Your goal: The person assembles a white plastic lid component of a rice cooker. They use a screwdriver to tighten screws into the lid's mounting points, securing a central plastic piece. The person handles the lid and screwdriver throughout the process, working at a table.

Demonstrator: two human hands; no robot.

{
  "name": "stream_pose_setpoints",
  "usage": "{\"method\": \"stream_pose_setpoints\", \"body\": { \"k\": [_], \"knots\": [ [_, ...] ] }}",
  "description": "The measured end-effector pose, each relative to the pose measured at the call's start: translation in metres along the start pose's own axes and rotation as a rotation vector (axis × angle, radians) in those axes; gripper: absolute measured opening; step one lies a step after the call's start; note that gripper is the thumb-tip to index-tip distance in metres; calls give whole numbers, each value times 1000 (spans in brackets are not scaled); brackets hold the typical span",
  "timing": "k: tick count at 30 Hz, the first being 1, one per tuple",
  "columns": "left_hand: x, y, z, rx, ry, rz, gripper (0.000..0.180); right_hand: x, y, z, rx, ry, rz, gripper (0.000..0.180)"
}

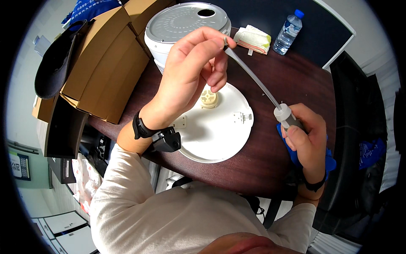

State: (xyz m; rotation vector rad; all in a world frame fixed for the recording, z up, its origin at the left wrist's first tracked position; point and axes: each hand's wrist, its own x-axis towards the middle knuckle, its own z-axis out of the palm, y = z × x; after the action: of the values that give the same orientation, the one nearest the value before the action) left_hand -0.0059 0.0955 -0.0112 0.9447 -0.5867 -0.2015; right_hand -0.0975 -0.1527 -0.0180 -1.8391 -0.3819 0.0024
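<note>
A blue bag (91, 12) with white printing sits far left. The left hand (192, 61) pinches one small metal screw (226, 41) between thumb and index finger, above one round white lid (218, 142) bearing one cream fitting (209, 99) and two brackets (242, 117). One long-shafted screwdriver (282, 112) slants up to the screw, its grey-and-white handle wrapped by the right hand (305, 137); one blue-capped bottle (289, 34), printed label, stands behind.

Bright, fairly even indoor light. Soft shadow on white disc (224, 142), toward its nine o'clock; faint sheen on table (260, 171), five o'clock. Centre mostly sharp; fisheye bends edges, corners black.
</note>
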Motion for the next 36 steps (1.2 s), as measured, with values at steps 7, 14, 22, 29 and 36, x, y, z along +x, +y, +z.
{"method": "stream_pose_setpoints", "body": {
  "k": [7, 14, 22, 29, 36],
  "knots": [
    [-3, -5, 2, -213, 21, -46, 17, 0, 3, 6, -21, 17, 7, 21],
    [-3, -7, 2, -247, -13, -34, 16, 0, -1, 5, 7, 6, 25, 21],
    [-3, -11, 6, 0, 31, 34, 24, 2, 2, 3, -28, -7, 20, 22],
    [-1, -8, 3, 95, 35, 46, 44, 3, 2, 0, 11, -45, 43, 22],
    [1, 3, -16, 220, 102, -100, 46, 10, 3, -11, 17, -130, 80, 21]
  ]
}}
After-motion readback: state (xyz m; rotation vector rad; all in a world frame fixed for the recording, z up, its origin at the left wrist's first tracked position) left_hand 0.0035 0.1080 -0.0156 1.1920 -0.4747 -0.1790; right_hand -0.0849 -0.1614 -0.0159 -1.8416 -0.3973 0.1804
